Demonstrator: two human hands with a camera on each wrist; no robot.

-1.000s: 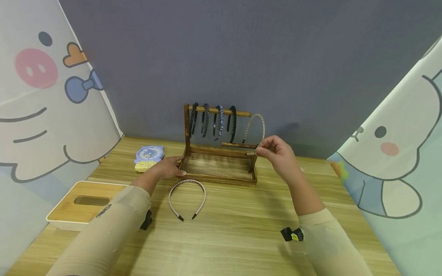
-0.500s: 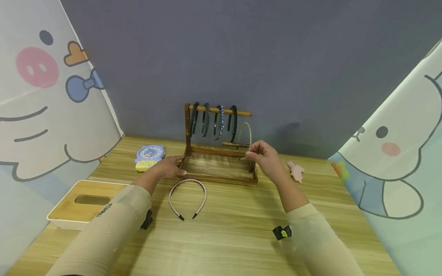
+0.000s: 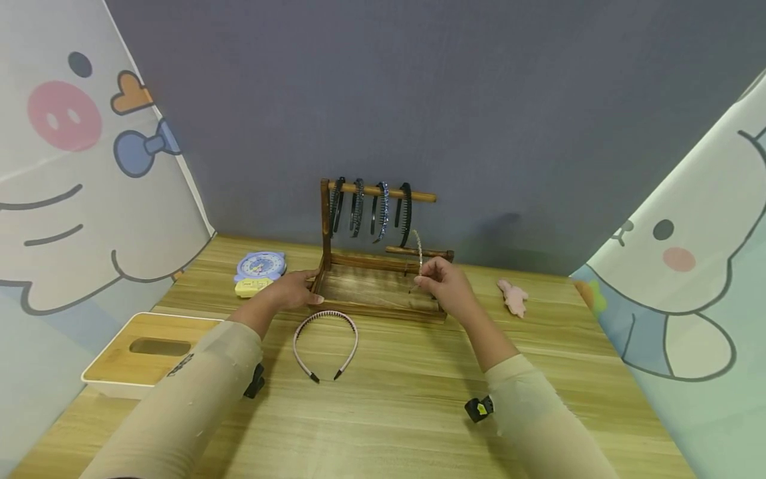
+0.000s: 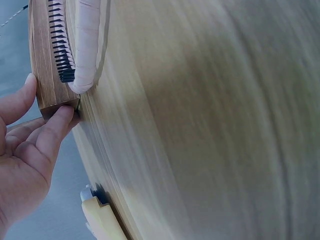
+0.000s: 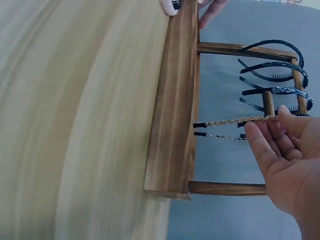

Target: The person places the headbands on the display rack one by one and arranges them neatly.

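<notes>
My right hand [image 3: 447,287] pinches a gold braided headband [image 3: 418,245] between thumb and fingertips. The headband stands upright over the lower bar [image 3: 397,251] of a wooden headband rack [image 3: 383,309]. Its black tips [image 5: 199,125] point toward the tray part of the rack in the right wrist view. At the rack's left end, my left hand [image 3: 291,291] grips the tray's corner; the left wrist view shows the thumb on one side and fingers on the other. Several dark headbands, one of them blue and glittery [image 3: 383,209], hang from the upper bar [image 3: 426,197].
A pale pink toothed headband [image 3: 325,314] lies on the table in front of the rack. Left stand a blue clock-like item [image 3: 260,265], a yellow block [image 3: 252,287] and a wood-lidded tissue box [image 3: 158,326]. A small pink figure [image 3: 512,297] lies right.
My right hand has moved left and slightly down with the gold headband, along the lower bar from its right end. The pink figure has come into view. My left hand stays at the rack.
</notes>
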